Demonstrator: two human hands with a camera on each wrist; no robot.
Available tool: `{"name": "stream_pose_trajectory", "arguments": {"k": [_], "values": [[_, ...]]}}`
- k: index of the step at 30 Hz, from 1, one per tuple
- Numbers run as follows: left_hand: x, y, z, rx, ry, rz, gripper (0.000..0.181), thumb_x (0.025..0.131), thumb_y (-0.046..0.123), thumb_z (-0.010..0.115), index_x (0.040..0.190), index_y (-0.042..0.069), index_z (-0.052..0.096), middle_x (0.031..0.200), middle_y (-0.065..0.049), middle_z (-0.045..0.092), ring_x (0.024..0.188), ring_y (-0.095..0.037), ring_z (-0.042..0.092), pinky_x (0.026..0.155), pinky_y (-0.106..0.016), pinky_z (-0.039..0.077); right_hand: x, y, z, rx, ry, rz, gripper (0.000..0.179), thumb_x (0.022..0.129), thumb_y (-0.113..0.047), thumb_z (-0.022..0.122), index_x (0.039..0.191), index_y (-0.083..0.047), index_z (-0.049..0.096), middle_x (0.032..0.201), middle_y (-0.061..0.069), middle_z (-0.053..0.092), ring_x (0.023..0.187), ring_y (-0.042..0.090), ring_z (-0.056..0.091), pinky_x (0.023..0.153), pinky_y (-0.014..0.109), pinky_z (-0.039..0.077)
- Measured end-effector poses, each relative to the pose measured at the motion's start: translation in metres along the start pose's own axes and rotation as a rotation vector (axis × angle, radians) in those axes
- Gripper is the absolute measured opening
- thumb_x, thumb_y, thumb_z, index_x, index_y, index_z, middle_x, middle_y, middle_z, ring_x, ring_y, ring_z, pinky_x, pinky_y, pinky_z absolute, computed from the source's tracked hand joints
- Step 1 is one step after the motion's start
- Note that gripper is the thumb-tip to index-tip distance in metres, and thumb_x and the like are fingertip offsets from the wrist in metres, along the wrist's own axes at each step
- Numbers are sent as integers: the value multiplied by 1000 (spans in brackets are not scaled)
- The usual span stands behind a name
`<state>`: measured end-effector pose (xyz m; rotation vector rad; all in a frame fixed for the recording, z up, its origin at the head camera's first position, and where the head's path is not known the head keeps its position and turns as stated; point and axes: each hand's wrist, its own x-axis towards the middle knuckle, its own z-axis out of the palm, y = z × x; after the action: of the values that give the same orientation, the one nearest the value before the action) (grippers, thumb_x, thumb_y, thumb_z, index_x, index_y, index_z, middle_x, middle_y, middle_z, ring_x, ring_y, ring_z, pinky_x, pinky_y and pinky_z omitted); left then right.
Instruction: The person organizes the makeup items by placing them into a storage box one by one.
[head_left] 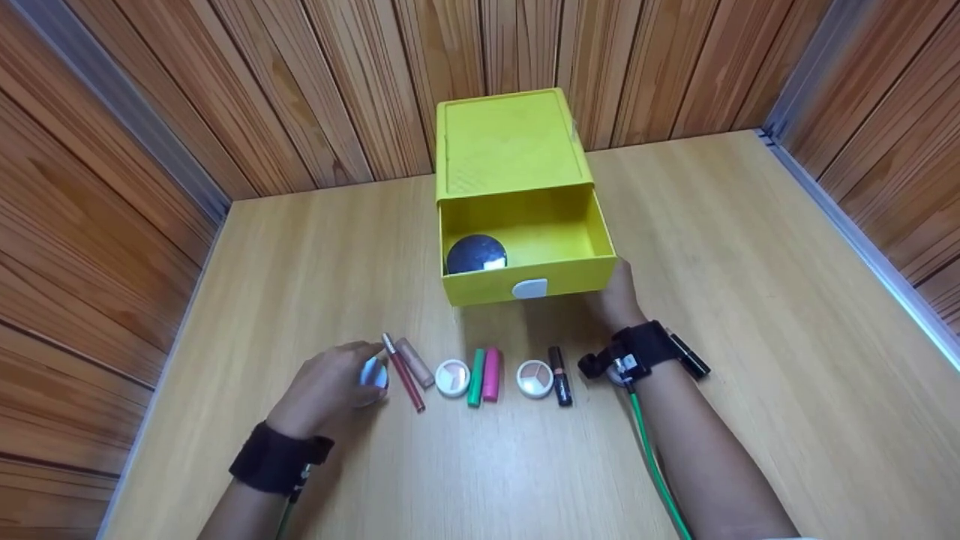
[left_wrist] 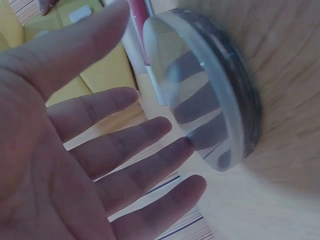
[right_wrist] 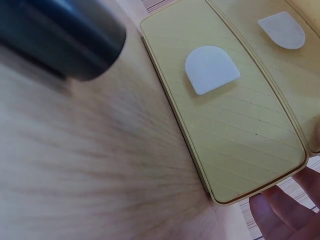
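My left hand (head_left: 330,386) is beside a round mirror compact (left_wrist: 200,90) standing on its edge. In the left wrist view its fingers (left_wrist: 140,172) are straight and spread, fingertips close to the mirror; whether they touch is unclear. A yellow drawer box (head_left: 514,146) has its upper drawer pulled out, with a dark round compact (head_left: 476,253) inside. My right hand (head_left: 621,292) holds the box's right side, partly hidden behind it. In the right wrist view its fingers (right_wrist: 285,210) lie along the box edge below a closed lower drawer (right_wrist: 230,125) with a white handle (right_wrist: 212,70).
Between the hands lie a red tube (head_left: 403,373), a mauve tube (head_left: 415,362), two round palettes (head_left: 452,378), a green tube (head_left: 476,378), a pink tube (head_left: 491,374) and a black lipstick (head_left: 560,376). Another black tube (head_left: 688,355) lies by the right wrist. Wood-panelled walls surround the table.
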<state>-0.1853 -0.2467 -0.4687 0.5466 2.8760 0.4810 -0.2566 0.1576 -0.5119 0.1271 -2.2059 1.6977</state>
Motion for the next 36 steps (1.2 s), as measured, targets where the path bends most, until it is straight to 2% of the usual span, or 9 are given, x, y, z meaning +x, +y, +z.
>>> {"name": "stream_pose_trajectory", "arguments": {"k": [5, 8, 12, 15, 19, 22, 25, 30, 36], "values": [[-1, -1, 4, -6, -35, -51, 70, 67, 15, 91, 130, 8, 63, 118, -8, 66, 101, -24, 63, 85, -45, 54, -6, -22, -1, 43, -10, 5, 8, 93, -5, 63, 96, 1, 67, 79, -1, 57, 75, 10, 51, 68, 22, 44], [-3, -1, 5, -8, -70, -74, 69, 64, 14, 92, 127, 9, 65, 115, -6, 66, 97, -22, 62, 82, -43, 54, -6, -25, 0, 34, -17, 18, 6, 93, -4, 62, 92, -1, 67, 76, -3, 56, 72, 9, 50, 66, 21, 43], [-3, -2, 6, -14, -76, -38, 63, 62, 6, 91, 121, 8, 68, 108, -5, 65, 94, -21, 62, 80, -40, 55, -5, -27, 0, 35, -28, 59, 4, 91, -1, 64, 89, -1, 67, 73, -1, 55, 68, 10, 49, 62, 21, 42], [-2, -3, 6, -30, -71, -17, 59, 65, 1, 87, 120, 9, 69, 108, -5, 64, 96, -21, 62, 81, -39, 55, -1, -17, -1, 19, -19, 76, 6, 90, -1, 65, 87, -6, 67, 73, -1, 56, 67, 10, 50, 60, 21, 42], [-3, -4, 1, -45, -84, -21, 57, 71, 6, 84, 126, 10, 66, 122, -10, 60, 107, -26, 59, 86, -43, 54, 4, 4, 0, -34, 3, 79, 11, 89, -1, 65, 84, -11, 66, 73, -1, 55, 67, 10, 50, 59, 21, 41], [-3, -3, -8, -54, -63, 1, 58, 75, 12, 82, 129, 9, 63, 128, -13, 58, 111, -29, 57, 89, -45, 53, 5, 9, 0, -59, 0, 67, 6, 90, 0, 64, 87, -6, 65, 74, 1, 55, 68, 12, 50, 60, 21, 40], [-2, 0, -21, -55, -21, 56, 57, 77, 14, 81, 130, 8, 62, 128, -14, 58, 111, -29, 58, 87, -44, 53, 5, 10, 0, -76, -3, 46, 4, 91, -1, 63, 88, -3, 65, 73, 3, 55, 68, 14, 49, 60, 22, 39], [0, 9, -48, -28, 30, 149, 58, 79, 20, 81, 132, 8, 60, 131, -17, 56, 112, -29, 58, 87, -44, 54, 4, 12, 0, -84, 5, 45, 4, 93, -6, 63, 90, -5, 66, 75, 3, 56, 70, 14, 50, 62, 24, 40], [2, 25, -82, 29, 61, 196, 61, 81, 25, 80, 135, 11, 57, 134, -15, 54, 106, -26, 61, 80, -37, 57, 4, 12, -1, -101, -8, 19, 7, 96, -12, 62, 95, -6, 66, 79, 1, 56, 74, 14, 50, 66, 24, 40]]}}
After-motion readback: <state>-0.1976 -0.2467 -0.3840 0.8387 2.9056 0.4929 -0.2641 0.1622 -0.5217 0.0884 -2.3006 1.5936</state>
